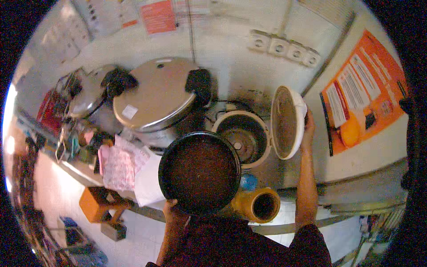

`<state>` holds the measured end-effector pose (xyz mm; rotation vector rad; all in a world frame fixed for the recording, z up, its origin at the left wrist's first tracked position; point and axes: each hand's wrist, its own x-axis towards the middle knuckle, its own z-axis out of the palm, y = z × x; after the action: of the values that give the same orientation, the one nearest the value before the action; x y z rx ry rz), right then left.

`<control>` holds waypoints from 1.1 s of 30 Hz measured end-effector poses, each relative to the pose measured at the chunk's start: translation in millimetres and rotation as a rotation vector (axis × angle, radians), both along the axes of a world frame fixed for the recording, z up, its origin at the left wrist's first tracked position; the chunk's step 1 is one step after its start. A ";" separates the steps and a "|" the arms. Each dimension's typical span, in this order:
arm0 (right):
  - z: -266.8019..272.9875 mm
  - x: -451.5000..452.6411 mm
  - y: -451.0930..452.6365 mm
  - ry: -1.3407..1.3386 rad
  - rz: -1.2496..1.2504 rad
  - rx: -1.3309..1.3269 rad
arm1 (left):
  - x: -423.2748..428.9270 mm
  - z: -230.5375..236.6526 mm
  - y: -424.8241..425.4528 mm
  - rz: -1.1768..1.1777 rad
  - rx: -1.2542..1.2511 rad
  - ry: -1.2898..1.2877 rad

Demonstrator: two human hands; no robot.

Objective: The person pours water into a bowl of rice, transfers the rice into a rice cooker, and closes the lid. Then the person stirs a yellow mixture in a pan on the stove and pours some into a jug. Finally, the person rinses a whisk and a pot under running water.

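Note:
My left hand (174,211) grips the near left rim of a dark round inner pot (200,173), held in front of my chest. Its inside looks dark brown, and whether it holds anything cannot be told. Behind its right side stands a rice cooker (245,143) without a pot in it, a round plate showing at its bottom. The cooker's white lid (287,123) is swung up on the right side. Against the back of that lid rests my right hand (309,128), its fingers mostly hidden.
Large metal cookers (156,93) with black clamps stand behind to the left. Papers (121,167) lie by the pot. An orange hollow cylinder (240,203) and a blue round object (249,182) are near the counter edge. Sockets (283,48) and an orange poster (363,96) are on the walls.

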<state>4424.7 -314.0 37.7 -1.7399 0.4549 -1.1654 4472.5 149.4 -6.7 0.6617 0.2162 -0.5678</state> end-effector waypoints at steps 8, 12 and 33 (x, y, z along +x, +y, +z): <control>-18.6 -70.4 -14.5 0.046 -0.318 -0.026 | 44.6 -4.2 -49.5 -0.221 -0.077 -0.066; 30.7 -109.9 101.0 -0.044 -0.534 -0.038 | 60.5 1.4 -79.2 -0.249 -0.079 -0.113; -84.1 -22.4 90.7 0.705 -0.396 0.397 | 173.9 2.3 -188.7 -0.597 0.636 -0.739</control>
<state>4402.3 -223.3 -46.5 -1.7015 1.4052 -0.6107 4646.4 -39.3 -4.4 1.5301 -0.5400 -0.7860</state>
